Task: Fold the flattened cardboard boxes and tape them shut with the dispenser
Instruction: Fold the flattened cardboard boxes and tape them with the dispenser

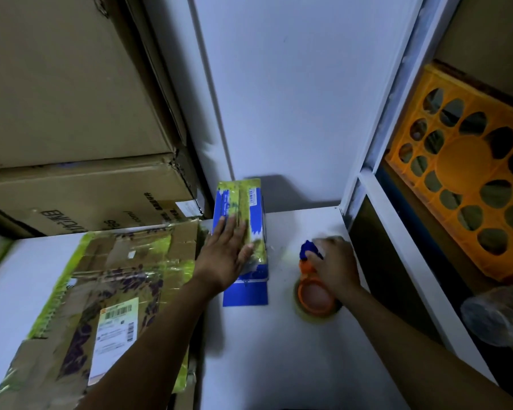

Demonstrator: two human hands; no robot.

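Blue box (239, 229) looks folded and taped, left hand (224, 255) flat on it. Right hand (333, 269) grips the dispenser (313, 287); flat cardboard (101, 306) remains.

- big brown storage cartons (71, 113) stacked up on the left, printing on the lower one
- orange plastic crate (468, 179) with round holes, on its side in the shelf at right
- crinkly clear plastic bag (498, 315) just below the crate
- white wall (293, 84) behind the white bench (279, 350)
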